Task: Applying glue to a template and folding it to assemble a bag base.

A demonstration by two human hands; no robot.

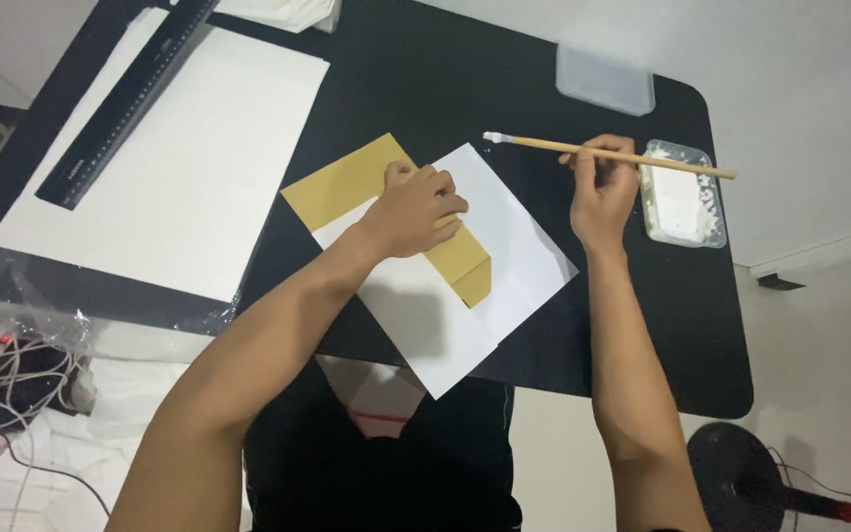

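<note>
I see both forearms bare to the elbow, no sleeves, watch or rings, above a black shirt [386, 473].

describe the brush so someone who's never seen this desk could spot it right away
Start at the black table and go to its right edge, where a small clear tray of white paste sits. Just left of it, the right hand holds a brush level above the table. It is the only thin wooden stick there, with a white-coated tip pointing left.
</note>
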